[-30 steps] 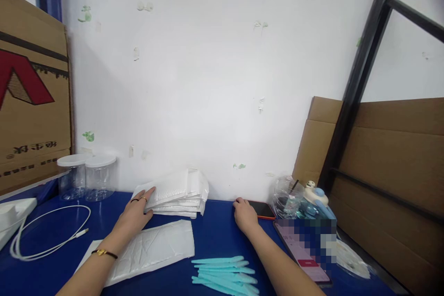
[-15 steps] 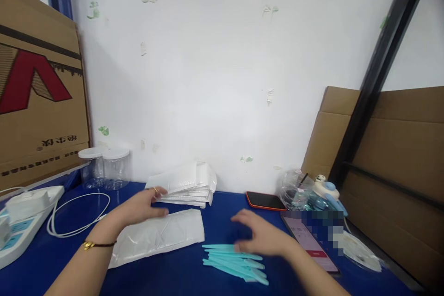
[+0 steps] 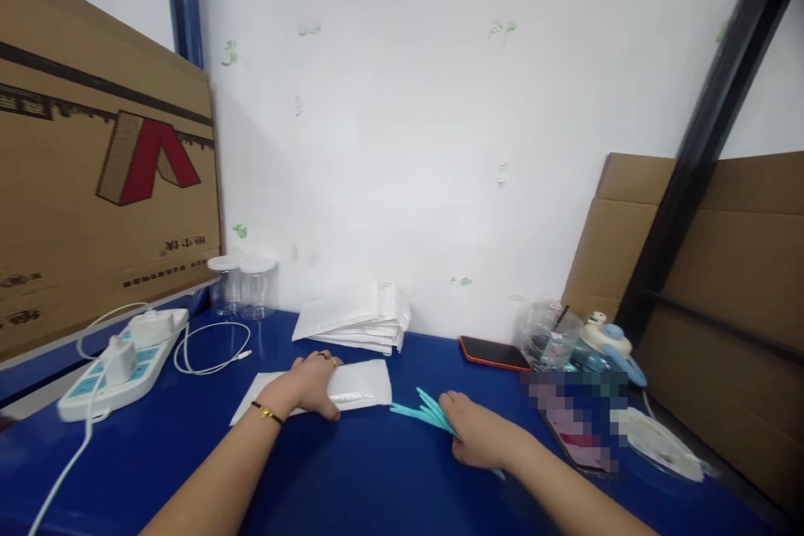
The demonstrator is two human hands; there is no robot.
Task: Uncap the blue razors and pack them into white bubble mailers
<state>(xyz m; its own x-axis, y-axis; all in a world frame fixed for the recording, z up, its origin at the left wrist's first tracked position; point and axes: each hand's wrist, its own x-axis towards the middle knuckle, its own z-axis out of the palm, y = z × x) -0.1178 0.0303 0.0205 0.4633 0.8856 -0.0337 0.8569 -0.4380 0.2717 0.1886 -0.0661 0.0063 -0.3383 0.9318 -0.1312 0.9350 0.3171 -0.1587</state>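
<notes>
A white padded envelope (image 3: pixel 368 383) lies flat on the blue table (image 3: pixel 352 477). My left hand (image 3: pixel 314 385) rests over its middle, palm down, fingers partly spread. To the right, my right hand (image 3: pixel 474 429) is closed around a bundle of thin turquoise sticks (image 3: pixel 428 410); their tips fan out to the left, and part of the bundle is hidden under the palm. Behind the envelope, against the wall, sits a stack of similar white envelopes (image 3: pixel 358 318).
At the left are a power strip (image 3: pixel 141 360), a white cable (image 3: pixel 213 370) and two clear jars (image 3: pixel 257 289). On the right stand an orange-edged phone (image 3: pixel 495 353), another phone (image 3: pixel 578 435), a plastic-wrapped cup (image 3: pixel 548 335) and a blue-and-white bottle (image 3: pixel 606 343).
My right hand has closed on the turquoise sticks, which lay spread on the table. My left hand has come down onto the envelope. The view has shifted left.
</notes>
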